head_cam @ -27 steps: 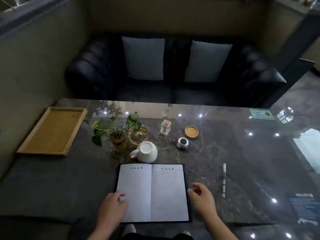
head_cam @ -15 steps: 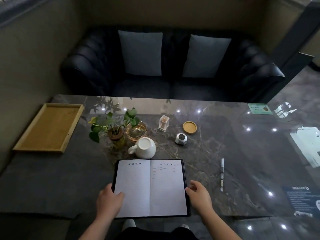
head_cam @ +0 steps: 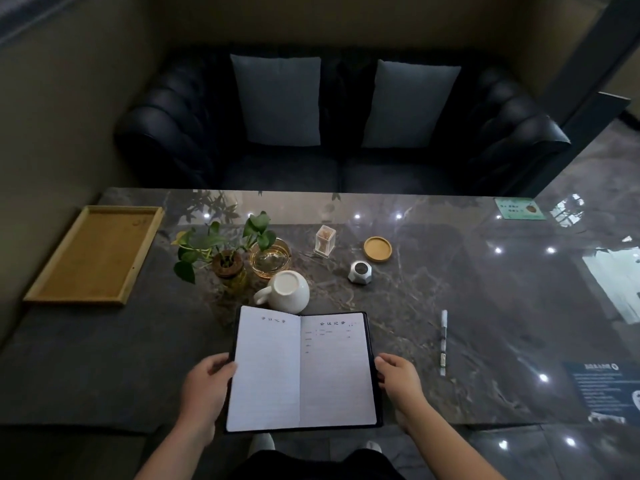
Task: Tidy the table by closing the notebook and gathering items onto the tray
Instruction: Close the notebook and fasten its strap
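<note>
Notebook [head_cam: 301,370] first: it lies open at the lower centre of the frame, lined pages up, the left half lifting slightly off the dark marble table [head_cam: 450,323]. The person's left hand [head_cam: 204,393] curls around the left cover edge, thumb on the page, and the right hand [head_cam: 398,384] grips the right cover edge, so both are grasping the book. To my eye the closing has only begun; the pages are far from folded together.

Nothing has been gathered. The wooden tray [head_cam: 34,292] sits at the left of the frame, well apart from everything else, with nothing on it. Left to collect, as I judge it: the white pitcher [head_cam: 285,294] just beyond the notebook's top edge, the pen [head_cam: 443,341] to its right, the small silver faceted pot [head_cam: 360,271], the wooden coaster [head_cam: 377,249], the toothpick holder [head_cam: 325,241], the amber glass ashtray [head_cam: 270,259] and perhaps the potted plant [head_cam: 225,251].
</note>
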`<action>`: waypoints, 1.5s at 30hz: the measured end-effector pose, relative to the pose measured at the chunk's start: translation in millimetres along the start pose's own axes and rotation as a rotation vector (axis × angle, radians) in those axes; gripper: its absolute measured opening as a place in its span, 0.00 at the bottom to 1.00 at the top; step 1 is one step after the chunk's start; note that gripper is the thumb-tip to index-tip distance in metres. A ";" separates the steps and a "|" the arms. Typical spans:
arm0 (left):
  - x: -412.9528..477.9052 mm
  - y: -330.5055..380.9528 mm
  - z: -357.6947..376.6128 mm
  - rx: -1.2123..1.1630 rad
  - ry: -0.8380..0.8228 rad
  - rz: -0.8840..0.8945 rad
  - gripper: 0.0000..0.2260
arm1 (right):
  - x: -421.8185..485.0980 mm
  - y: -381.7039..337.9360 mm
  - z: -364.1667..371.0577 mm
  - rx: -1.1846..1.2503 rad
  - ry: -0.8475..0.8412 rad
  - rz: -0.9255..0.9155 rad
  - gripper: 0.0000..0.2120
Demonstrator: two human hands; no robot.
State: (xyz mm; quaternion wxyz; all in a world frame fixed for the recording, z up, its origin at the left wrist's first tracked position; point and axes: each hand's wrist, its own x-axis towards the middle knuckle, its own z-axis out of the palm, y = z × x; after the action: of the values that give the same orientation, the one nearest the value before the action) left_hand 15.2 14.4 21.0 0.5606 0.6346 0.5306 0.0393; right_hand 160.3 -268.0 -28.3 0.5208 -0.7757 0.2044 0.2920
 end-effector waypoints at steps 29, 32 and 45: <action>-56.7 6.4 94.0 0.575 -0.310 0.538 0.10 | 11.6 -8.5 -14.8 0.121 -0.243 -0.005 0.16; -43.8 -8.1 76.2 0.645 -0.324 0.431 0.10 | 15.2 -7.9 -11.6 0.011 -0.268 -0.084 0.08; -16.4 2.2 96.9 0.317 -0.282 0.326 0.30 | -7.1 -30.5 -16.3 0.185 -0.360 -0.301 0.12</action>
State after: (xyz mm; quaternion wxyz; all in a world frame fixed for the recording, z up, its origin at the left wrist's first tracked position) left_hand 72.0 -61.8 -4.1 0.5086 0.7908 0.3378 -0.0434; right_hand 177.8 -271.6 2.1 0.6553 -0.6820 0.0165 0.3244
